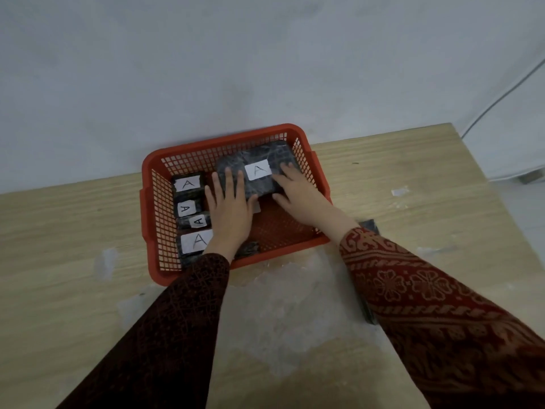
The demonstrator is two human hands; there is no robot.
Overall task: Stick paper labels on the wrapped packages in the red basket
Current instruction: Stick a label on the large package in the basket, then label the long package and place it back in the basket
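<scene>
A red plastic basket [153, 219] stands on the wooden table against the wall. At its back right lies a large dark wrapped package [259, 156] bearing a white paper label [258, 170] marked "A". My left hand [230, 208] grips the package's left end, fingers on top. My right hand [298, 193] holds its right end, thumb at the near edge. Along the basket's left wall sit several small dark packages [188, 184], each with an "A" label; the nearest one [193, 242] is partly hidden by my left wrist.
A dark object [368, 225] lies on the table just right of the basket, partly hidden behind my right sleeve. Clear film or tape patches [280, 305] cover the table in front of the basket. A small paper scrap [399, 191] lies to the right. A cable [501, 95] runs down the wall.
</scene>
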